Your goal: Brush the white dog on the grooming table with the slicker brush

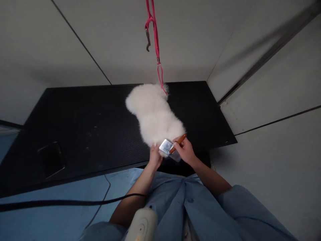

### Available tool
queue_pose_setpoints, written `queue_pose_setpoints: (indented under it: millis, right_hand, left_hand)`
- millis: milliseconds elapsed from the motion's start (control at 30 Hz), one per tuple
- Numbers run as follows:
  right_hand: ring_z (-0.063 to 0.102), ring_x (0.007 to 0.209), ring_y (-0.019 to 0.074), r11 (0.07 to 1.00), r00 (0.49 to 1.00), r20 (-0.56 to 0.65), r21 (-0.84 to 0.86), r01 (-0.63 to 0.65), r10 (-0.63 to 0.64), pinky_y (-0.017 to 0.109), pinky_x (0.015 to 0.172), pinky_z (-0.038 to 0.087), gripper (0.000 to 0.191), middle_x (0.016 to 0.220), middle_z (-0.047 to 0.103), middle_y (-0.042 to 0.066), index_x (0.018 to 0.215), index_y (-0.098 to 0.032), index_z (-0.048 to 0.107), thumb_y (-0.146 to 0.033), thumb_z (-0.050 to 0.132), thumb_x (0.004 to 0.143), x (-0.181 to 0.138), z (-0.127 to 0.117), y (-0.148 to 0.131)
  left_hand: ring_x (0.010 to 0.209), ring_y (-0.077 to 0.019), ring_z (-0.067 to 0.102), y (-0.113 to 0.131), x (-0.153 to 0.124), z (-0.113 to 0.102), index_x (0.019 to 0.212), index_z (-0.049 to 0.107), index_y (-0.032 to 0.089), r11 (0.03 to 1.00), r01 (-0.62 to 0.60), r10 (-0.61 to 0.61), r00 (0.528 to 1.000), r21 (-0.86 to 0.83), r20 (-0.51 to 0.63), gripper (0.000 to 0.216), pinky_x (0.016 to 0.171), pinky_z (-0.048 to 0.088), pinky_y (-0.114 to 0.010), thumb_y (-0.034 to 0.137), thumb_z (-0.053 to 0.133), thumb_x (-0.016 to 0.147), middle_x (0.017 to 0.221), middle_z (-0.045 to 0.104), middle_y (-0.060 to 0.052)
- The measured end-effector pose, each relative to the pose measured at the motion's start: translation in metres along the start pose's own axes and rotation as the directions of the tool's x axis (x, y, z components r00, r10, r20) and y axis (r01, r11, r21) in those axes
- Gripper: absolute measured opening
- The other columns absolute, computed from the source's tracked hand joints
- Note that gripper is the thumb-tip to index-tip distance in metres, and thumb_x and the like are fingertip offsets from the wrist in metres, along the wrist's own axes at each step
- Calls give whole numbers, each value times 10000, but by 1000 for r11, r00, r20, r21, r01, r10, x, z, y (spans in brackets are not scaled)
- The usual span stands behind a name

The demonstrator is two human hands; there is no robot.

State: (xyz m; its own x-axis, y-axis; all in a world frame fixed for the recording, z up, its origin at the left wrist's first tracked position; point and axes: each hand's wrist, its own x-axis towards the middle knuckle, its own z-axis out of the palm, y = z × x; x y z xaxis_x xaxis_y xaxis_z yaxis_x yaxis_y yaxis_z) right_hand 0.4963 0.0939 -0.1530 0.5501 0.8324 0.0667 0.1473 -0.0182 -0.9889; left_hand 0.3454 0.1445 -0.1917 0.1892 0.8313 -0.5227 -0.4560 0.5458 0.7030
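- The right hand (186, 151) has its fingers clamped on a slicker brush (170, 147) by the orange handle.
- The left hand (154, 157) grips fur at the near end of the white dog (154, 113).
- The dog stands on the black table (87, 127), tied to a pink leash (157, 50).

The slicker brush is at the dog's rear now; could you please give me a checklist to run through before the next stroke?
1. Right hand grips the slicker brush by its orange handle: ok.
2. Left hand steadies the fur at the rear of the white dog: ok.
3. Red leash runs from above down to the dog: ok; whether it is taut, cannot tell.
4. Dog well inside the black table edge: not ok, its rear is close to the near edge.
5. Black cable away from the hands: ok.
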Motion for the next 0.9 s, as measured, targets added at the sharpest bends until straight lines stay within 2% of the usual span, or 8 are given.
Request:
queue_pose_setpoints:
  millis: [33,167,300,467,600,733,800,900]
  right_hand:
    - [630,696,167,1000,1000,-9,10,-9,9,305,664,532,181,778,650,19,852,-201,583,-368,601,783,0,0,0]
    - [638,808,178,996,953,-291,-27,80,-84,327,757,534,191,878,659,45,884,-201,568,-371,589,801,-1,-1,-2]
    - [637,727,179,1000,999,-37,7,-26,26,320,689,541,191,808,665,37,860,-205,580,-379,602,785,-3,0,-2]
    - [641,833,187,997,966,-248,-27,72,-77,342,770,534,213,925,662,60,923,-203,568,-380,590,808,4,-5,1]
    - [641,739,181,1000,1000,26,-26,4,-4,326,705,534,192,812,659,32,859,-210,576,-390,605,798,7,-5,-3]
    - [638,779,177,997,973,-224,-65,46,-60,321,729,532,197,876,655,46,893,-204,567,-382,575,808,4,-4,-11]
    - [641,802,182,996,986,-152,-65,55,-64,320,741,533,195,884,660,46,889,-204,576,-373,591,793,0,-2,-10]
    - [631,704,183,998,998,-12,-23,-60,60,322,678,536,210,759,645,22,833,-199,575,-403,592,783,-6,-4,-4]
  left_hand:
    - [632,-146,649,-1,-1,0,899,619,138,1000,-5,5,1000,-3,-2,452,605,515,-235,415,810,597,747,685,-24]
    - [714,-186,679,-5,-3,0,958,612,147,1000,-16,15,1000,21,25,515,663,538,-278,476,803,611,837,709,-66]
    - [639,-167,646,-8,-2,-3,918,596,141,996,-34,32,999,88,23,540,602,518,-268,511,807,586,776,690,-51]
    - [746,-193,664,-11,1,-8,967,612,132,989,-78,72,996,122,53,590,685,532,-285,471,838,541,896,707,-88]
    - [714,-169,644,-16,4,-11,950,615,124,981,-89,84,996,170,40,556,664,511,-263,496,805,584,854,699,-71]
    - [693,-170,636,-17,4,-11,929,613,124,980,-99,93,995,174,44,555,657,501,-274,536,776,594,830,694,-71]
    - [635,-150,610,-15,4,-10,880,612,122,978,-89,82,996,188,46,527,612,478,-255,510,788,572,771,682,-56]
    - [602,-141,589,-10,3,-9,858,630,120,968,-94,80,994,233,71,474,576,457,-242,465,791,575,734,676,-46]
